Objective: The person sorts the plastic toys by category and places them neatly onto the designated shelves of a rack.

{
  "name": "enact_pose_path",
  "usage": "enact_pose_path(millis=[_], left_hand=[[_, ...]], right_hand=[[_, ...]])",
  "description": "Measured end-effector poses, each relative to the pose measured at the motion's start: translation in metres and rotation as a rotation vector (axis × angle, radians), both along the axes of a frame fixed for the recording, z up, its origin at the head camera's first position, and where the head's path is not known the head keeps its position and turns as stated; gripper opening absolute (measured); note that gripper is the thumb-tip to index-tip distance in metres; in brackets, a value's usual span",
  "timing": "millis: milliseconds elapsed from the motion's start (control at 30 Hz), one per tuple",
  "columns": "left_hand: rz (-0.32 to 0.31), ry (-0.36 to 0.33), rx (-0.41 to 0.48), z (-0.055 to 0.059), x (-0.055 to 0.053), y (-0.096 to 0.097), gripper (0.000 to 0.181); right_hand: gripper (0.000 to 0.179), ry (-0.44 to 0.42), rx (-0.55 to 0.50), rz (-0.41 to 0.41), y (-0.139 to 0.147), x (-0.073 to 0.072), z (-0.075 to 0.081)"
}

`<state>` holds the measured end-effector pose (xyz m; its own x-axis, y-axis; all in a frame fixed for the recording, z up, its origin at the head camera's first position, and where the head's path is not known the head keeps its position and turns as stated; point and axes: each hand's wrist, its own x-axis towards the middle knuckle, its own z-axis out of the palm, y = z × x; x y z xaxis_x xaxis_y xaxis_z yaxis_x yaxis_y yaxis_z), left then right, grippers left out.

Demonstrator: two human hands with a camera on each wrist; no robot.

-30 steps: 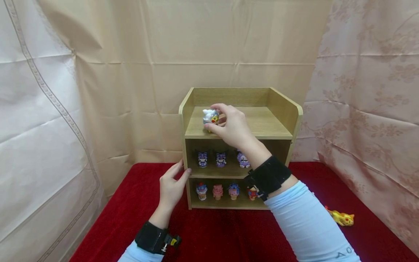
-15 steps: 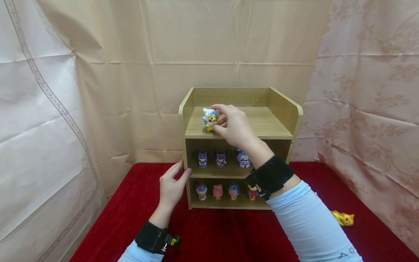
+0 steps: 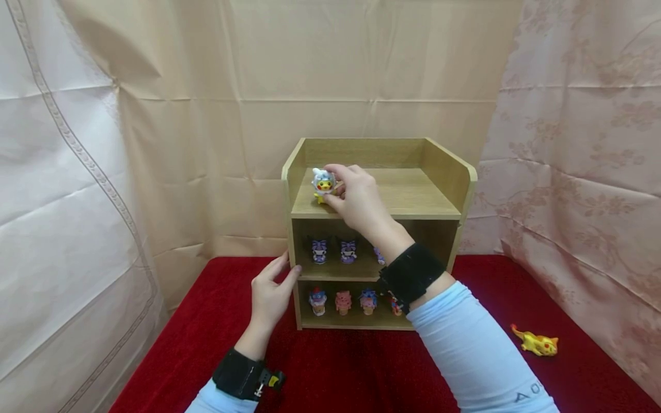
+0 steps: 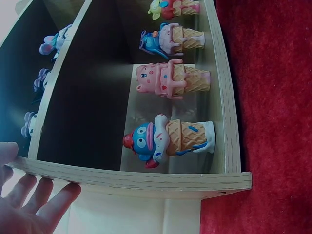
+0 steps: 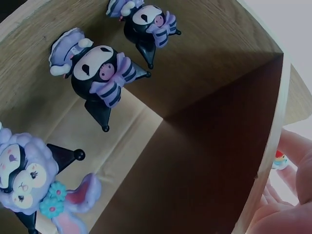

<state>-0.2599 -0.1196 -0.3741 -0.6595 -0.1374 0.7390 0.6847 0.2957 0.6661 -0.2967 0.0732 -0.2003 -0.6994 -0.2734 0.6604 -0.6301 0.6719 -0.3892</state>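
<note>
My right hand (image 3: 361,201) pinches a small toy figurine (image 3: 323,184) between thumb and fingers. The figurine has a yellow face with red cheeks under a white and pale blue hood. It is upright over the left front of the top shelf (image 3: 400,192); whether its base touches the board I cannot tell. In the right wrist view only a bit of it shows beyond the shelf edge. With fingers fairly straight, my left hand (image 3: 271,292) rests against the left side panel (image 4: 161,180) of the wooden shelf unit, its thumb at the front edge.
Purple and black figurines (image 3: 348,251) stand on the middle shelf. Several ice-cream-cone figurines (image 4: 187,139) line the bottom shelf; my right forearm partly covers the right end. A yellow cat-like figurine (image 3: 539,345) lies on the red cloth (image 3: 351,367) at the right.
My right hand has turned the figurine so its face points forward, then shifted it slightly left and up. The left hand has stayed put. The yellow cat-like figurine is less covered by the arm.
</note>
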Motion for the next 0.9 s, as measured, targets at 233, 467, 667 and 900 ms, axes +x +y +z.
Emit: enact_pose_path(millis=[233, 467, 667, 900], left_hand=[[0.003, 0.020, -0.009, 0.0000, -0.0009, -0.0005, 0.042], [-0.006, 0.017, -0.004, 0.0001, -0.0007, -0.0009, 0.043], [-0.003, 0.013, -0.002, -0.0015, -0.0019, -0.0011, 0.043], [0.000, 0.016, -0.004, -0.0014, -0.0020, -0.0007, 0.043]], right_hand=[[0.054, -0.005, -0.007, -0.018, -0.0067, -0.0029, -0.0002], [0.054, 0.006, 0.004, -0.047, -0.0087, -0.0057, -0.0007], [0.056, 0.014, 0.011, -0.042, -0.0081, -0.0056, -0.0018], [0.062, -0.006, -0.032, -0.001, -0.0005, -0.0023, -0.0008]])
